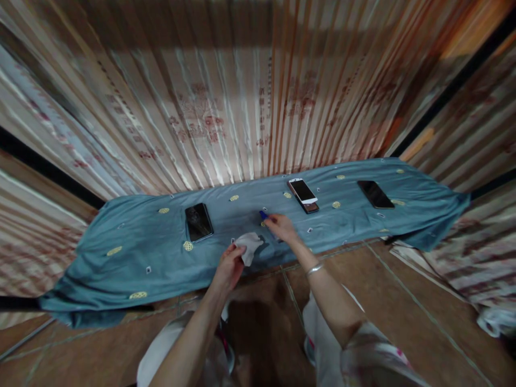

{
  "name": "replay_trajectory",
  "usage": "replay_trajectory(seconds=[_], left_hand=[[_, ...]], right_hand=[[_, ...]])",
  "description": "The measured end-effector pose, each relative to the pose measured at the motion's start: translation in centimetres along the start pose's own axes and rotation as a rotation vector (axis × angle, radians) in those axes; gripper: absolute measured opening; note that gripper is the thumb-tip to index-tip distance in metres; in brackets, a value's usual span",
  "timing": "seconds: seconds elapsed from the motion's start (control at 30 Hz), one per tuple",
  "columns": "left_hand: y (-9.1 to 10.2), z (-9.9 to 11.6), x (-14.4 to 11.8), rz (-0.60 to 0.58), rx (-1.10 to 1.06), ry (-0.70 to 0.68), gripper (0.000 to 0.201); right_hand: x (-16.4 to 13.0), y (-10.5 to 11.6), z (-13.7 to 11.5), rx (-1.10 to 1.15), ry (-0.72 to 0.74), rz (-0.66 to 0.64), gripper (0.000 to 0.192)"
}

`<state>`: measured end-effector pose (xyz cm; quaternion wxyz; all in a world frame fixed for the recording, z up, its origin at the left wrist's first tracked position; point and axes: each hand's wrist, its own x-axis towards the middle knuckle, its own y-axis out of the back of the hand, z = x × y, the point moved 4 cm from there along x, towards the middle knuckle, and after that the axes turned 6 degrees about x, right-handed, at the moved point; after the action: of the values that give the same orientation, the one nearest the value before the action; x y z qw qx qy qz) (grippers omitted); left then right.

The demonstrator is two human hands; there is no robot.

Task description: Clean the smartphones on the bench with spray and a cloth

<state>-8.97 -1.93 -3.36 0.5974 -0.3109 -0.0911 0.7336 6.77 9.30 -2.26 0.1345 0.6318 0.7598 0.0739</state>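
My left hand grips a crumpled white cloth just above the near edge of a blue-grey sheet spread on the floor. My right hand reaches onto the sheet and holds a small blue object at its fingertips; a bracelet sits on that wrist. On the sheet lie a black phone to the left of my hands, a white-edged phone stacked over a dark one to the right, and another black phone farther right.
The sheet has small yellow embroidered spots and lies against a striped, patterned curtain behind it. Brown floor tiles run in front, where my knees are. A white bundle lies at the far right edge.
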Motion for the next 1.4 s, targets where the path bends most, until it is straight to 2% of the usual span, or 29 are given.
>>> replay_trajectory(seconds=[0.1,0.27,0.37,0.47,0.63,0.73,0.83,0.97,1.07,1.17,1.27,1.33,1.4], left_hand=[[0.3,0.1,0.8,0.035,-0.006,0.008,0.031],[0.5,-0.3,2.1,0.099,-0.031,0.015,0.022],[0.4,-0.6,2.8,0.112,-0.06,0.029,0.02],[0.2,-0.7,3.3,0.093,-0.085,0.028,0.019],[0.3,-0.6,3.7,0.065,-0.07,0.016,0.026],[0.2,-0.6,3.9,0.053,-0.06,-0.024,0.033],[0.0,-0.8,4.0,0.075,-0.067,-0.014,0.026],[0.0,-1.1,4.0,0.112,-0.066,0.011,0.015],[0.0,-1.1,3.9,0.12,-0.061,0.017,0.011],[-0.2,-0.8,3.7,0.11,-0.068,0.009,0.011],[-0.8,-0.6,3.2,0.066,-0.053,0.046,0.014],[-1.4,-0.6,2.7,0.006,-0.032,0.085,0.019],[-1.8,-0.6,2.3,-0.047,-0.011,0.11,0.024]], right_hand=[[-0.5,-0.8,-0.1,0.328,-0.097,-0.085,0.027],[-1.9,-2.3,-0.3,1.017,-0.332,-0.364,0.028],[-2.3,-2.1,-0.5,1.142,-0.341,-0.423,0.033],[-2.4,-1.3,-0.5,1.069,-0.274,-0.404,0.044],[-2.7,-0.5,-0.1,0.782,-0.184,-0.349,0.057],[-2.9,-0.9,0.2,0.676,-0.092,-0.37,0.066],[-3.3,-1.6,0.7,0.494,0.003,-0.371,0.076],[-4.2,-2.3,0.4,0.042,0.21,-0.294,0.067],[-4.7,-2.5,-0.4,-0.163,0.326,-0.25,0.062],[-4.4,-2.0,-0.7,-0.201,0.321,-0.164,0.061],[-3.2,-1.0,-0.3,-0.097,0.254,-0.023,0.059],[-2.4,-0.8,0.3,0.061,0.157,-0.051,0.059],[-1.8,-1.0,0.9,0.236,0.046,-0.156,0.055]])
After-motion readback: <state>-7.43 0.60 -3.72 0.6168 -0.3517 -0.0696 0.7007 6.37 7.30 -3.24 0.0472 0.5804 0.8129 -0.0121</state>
